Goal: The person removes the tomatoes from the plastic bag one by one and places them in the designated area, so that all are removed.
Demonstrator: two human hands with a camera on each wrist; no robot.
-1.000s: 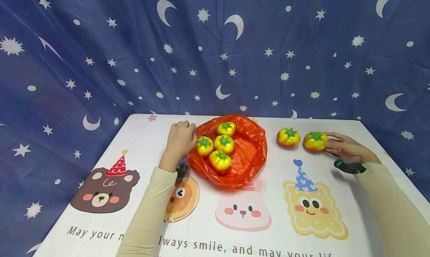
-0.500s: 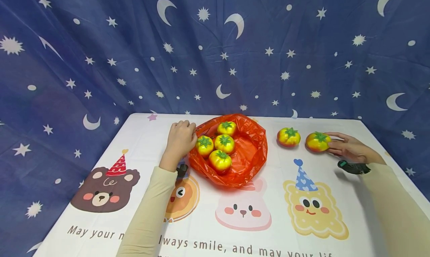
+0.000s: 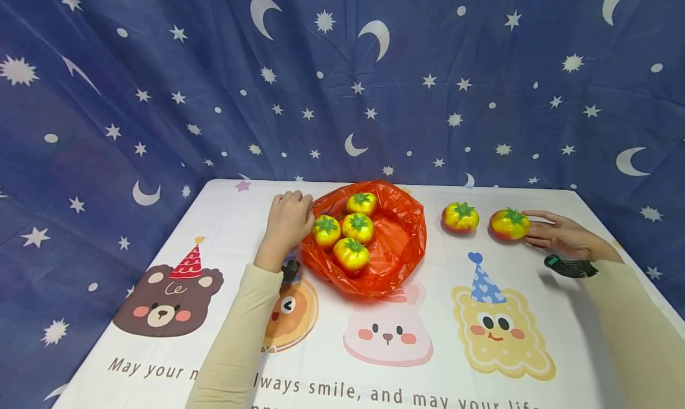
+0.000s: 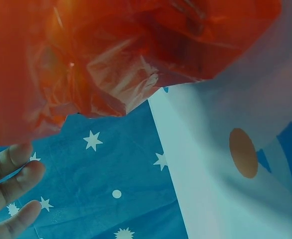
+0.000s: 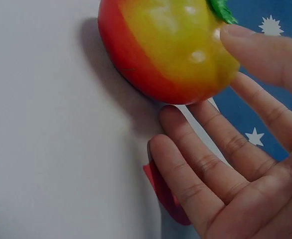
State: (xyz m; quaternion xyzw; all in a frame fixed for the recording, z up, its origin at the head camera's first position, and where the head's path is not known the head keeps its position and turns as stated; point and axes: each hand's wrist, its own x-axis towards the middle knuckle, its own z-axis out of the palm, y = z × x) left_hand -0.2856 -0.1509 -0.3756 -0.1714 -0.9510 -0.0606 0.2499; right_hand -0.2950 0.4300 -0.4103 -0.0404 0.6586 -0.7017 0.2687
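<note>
An orange-red plastic bag [image 3: 393, 248] lies spread on the table with its mouth up. Several yellow-red tomatoes with green leaf tops, one a front tomato [image 3: 351, 257], sit inside it on the left. My left hand [image 3: 290, 222], knuckles up, grips the bag's left rim; in the left wrist view three fingertips [image 4: 29, 172] show below the bag film. To the right, my right hand [image 3: 562, 236] pinches the side of the rightmost tomato [image 3: 508, 224]. In the right wrist view the thumb touches this tomato [image 5: 166, 55] near its leaf, with the index finger against its underside.
Another tomato [image 3: 460, 218] rests between the bag and the right-hand tomato. The white tablecloth [image 3: 332, 332] carries cartoon prints and lettering. Behind the table hangs a blue curtain [image 3: 299, 100] with moons and stars.
My right hand has shifted slightly to the right. The tomato at its fingertips has moved a little with it and its leaf top has turned rightward. My left hand and the bag have stayed put.
</note>
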